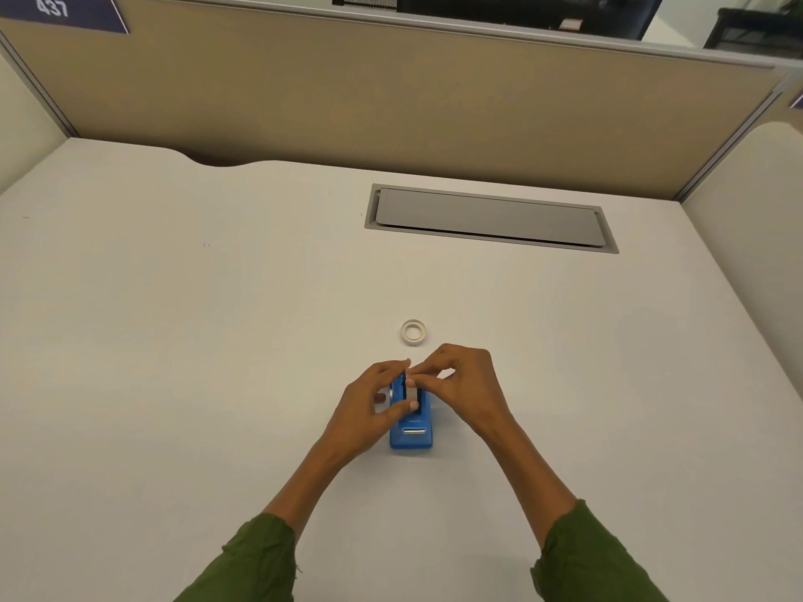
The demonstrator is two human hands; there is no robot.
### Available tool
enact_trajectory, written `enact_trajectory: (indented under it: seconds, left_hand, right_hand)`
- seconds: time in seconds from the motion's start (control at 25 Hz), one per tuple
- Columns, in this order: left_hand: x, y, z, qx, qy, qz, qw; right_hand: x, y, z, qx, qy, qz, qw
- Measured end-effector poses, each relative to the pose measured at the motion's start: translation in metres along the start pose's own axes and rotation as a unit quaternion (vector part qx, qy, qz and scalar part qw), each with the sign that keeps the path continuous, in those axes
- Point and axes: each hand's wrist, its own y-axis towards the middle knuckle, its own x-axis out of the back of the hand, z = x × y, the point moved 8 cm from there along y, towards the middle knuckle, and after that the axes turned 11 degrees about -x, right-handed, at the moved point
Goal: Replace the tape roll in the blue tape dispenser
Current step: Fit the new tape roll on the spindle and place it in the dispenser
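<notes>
Both hands' grips (410, 386) pinch, seemingly, a tape roll (411, 392) inside the blue dispenser (411, 432).

The far end of the blue dispenser (412, 427) is covered by the left hand (373, 410) and the right hand (465, 388). The roll (411, 392) in its slot is seen only as a pale sliver between fingers. A small dark object (379, 398) behind the left thumb cannot be identified. Both green sleeves (252, 562) are cut off by the lower edge.
</notes>
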Motion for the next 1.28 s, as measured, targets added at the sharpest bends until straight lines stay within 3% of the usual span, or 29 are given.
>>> enact_trajectory:
  seconds: [0.2,0.48,0.68,0.8,1.0,1.28]
  left_hand:
    - [-0.001,0.000,0.001,0.004,-0.011,0.001,1.000]
    - [-0.001,0.000,0.001,0.006,-0.018,-0.002,1.000]
    - [0.000,0.000,0.000,0.005,-0.019,-0.002,1.000]
    - [-0.001,0.000,0.001,0.003,-0.020,0.000,1.000]
    - [0.000,-0.001,0.001,0.005,-0.020,-0.002,1.000]
    - [0.000,-0.001,0.004,0.012,-0.024,0.002,1.000]
  right_hand:
    - [-0.004,-0.007,0.008,0.073,-0.086,-0.023,0.993]
    - [-0.011,-0.006,0.006,0.082,-0.156,-0.020,0.984]
    - [-0.001,-0.004,-0.007,0.010,0.012,-0.016,1.000]
    - [-0.005,-0.005,-0.013,-0.015,0.030,0.015,0.999]
    - [-0.004,0.000,-0.019,-0.071,0.090,-0.013,0.993]
    - [-0.010,0.009,-0.023,-0.160,0.164,0.013,0.973]
